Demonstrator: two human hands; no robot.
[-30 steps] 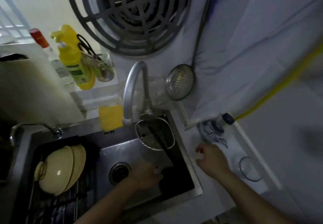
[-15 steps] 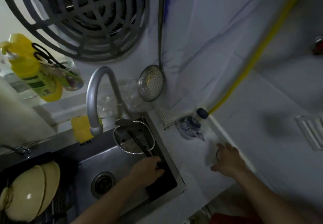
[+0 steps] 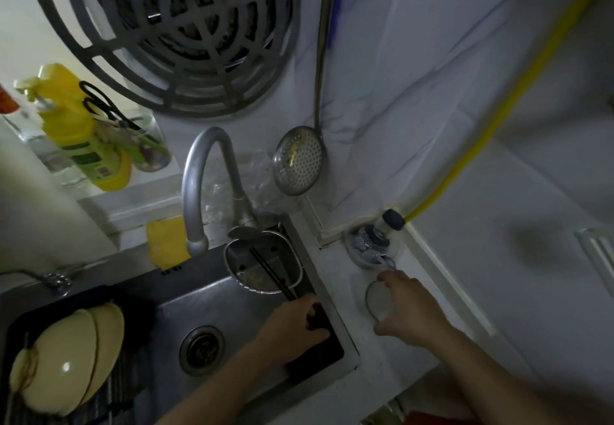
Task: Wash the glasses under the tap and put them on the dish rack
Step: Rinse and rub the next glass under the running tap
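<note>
A clear glass point(image 3: 376, 301) stands on the white counter to the right of the sink point(image 3: 186, 301). My right hand point(image 3: 410, 308) wraps around it, thumb on the near side and fingers on the far side. My left hand point(image 3: 294, 323) is down in the sink's right end, fingers curled over a dark object point(image 3: 315, 355); whether it grips it is unclear. The curved metal tap point(image 3: 199, 189) arches over the sink, with no water visible. The dark dish rack point(image 3: 109, 394) lies at the lower left.
Cream bowls point(image 3: 63, 355) lean in the rack. A metal pot point(image 3: 265, 265) with black chopsticks sits under the tap. A small dish of clutter point(image 3: 368, 245) and a dark-capped bottle point(image 3: 392, 220) stand behind the glass. A skimmer point(image 3: 297, 160) hangs on the wall; a yellow bottle point(image 3: 83, 139) stands on the ledge.
My right hand moved right along the counter and closed around the glass. My left hand stayed low in the sink on the dark object. The camera swung right, then back a little.
</note>
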